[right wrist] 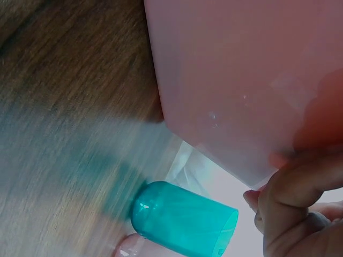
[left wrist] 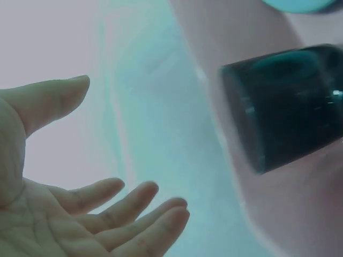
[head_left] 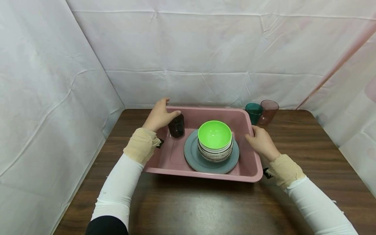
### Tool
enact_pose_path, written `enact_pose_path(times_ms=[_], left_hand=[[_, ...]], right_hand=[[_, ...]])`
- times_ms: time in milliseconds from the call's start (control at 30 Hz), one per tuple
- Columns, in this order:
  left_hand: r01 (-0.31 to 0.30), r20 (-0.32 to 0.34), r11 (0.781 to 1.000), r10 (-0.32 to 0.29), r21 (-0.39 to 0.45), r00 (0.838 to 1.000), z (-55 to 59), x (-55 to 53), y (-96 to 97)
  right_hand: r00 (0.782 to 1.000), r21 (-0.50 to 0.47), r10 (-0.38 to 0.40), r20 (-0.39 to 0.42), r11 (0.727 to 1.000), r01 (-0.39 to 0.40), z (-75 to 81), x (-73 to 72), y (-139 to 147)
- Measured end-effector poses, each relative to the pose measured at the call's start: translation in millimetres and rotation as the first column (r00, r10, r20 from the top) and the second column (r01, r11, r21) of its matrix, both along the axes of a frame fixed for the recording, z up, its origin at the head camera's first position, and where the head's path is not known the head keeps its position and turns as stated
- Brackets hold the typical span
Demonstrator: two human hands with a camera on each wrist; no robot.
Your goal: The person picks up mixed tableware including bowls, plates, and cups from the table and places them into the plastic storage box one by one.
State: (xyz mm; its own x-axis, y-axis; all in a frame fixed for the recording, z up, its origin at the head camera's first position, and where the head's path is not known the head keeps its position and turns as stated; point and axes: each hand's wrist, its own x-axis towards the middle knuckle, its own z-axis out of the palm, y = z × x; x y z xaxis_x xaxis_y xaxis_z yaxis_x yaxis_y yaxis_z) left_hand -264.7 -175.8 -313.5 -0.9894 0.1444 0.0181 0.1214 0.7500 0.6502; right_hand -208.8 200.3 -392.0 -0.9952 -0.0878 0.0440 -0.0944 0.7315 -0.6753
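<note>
A pink plastic tub (head_left: pixel 176 163) stands on the table. Inside, towards its left end, is a dark tumbler (head_left: pixel 177 126), which the left wrist view shows close by. My left hand (head_left: pixel 161 117) is above the tub's back left part with fingers spread and nothing between them; in the left wrist view the hand (left wrist: pixel 80 214) is apart from the tumbler. With curled fingers my right hand (head_left: pixel 262 141) grips the tub's right rim. In the tub a green bowl (head_left: pixel 214 134) tops a stack of pale bowls (head_left: pixel 215 156) on a grey-blue plate (head_left: pixel 192 158).
Behind the tub's right corner a teal tumbler (head_left: pixel 254 113) and a pink clear tumbler (head_left: pixel 268 112) stand on the brown wooden table (head_left: pixel 293 130). White sheeting (head_left: pixel 205 49) hangs at the back and both sides, close behind the tub.
</note>
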Motion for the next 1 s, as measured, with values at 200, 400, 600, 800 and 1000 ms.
enact_pose_path(times_ms=[200, 400, 600, 800, 1000], left_hand=[[0.053, -0.007, 0.996, -0.053, 0.07, 0.999, 15.3, 11.1, -25.5], [0.079, 0.036, 0.997, -0.08, 0.024, 0.996, 14.5, 18.4, -66.7], [0.124, 0.122, 0.991, -0.116, -0.056, 0.986, -18.9, 30.1, -100.0], [0.102, 0.159, 0.994, -0.095, -0.032, 0.983, -58.9, 46.5, -111.2], [0.009, 0.103, 1.0, -0.011, 0.022, 0.995, -77.5, 56.2, -103.3]], right_hand=[[1.0, 0.002, -0.001, 0.006, 1.0, 0.001, 0.9, -1.1, 1], [1.0, 0.001, 0.001, 0.02, 1.0, -0.001, 1.4, -1.0, 1], [1.0, -0.007, 0.003, 0.02, 1.0, -0.002, 1.0, -0.3, -2], [1.0, -0.012, 0.001, 0.004, 1.0, -0.001, 1.5, -1.4, -4], [1.0, -0.007, 0.006, 0.006, 1.0, -0.006, 1.6, -1.4, -3]])
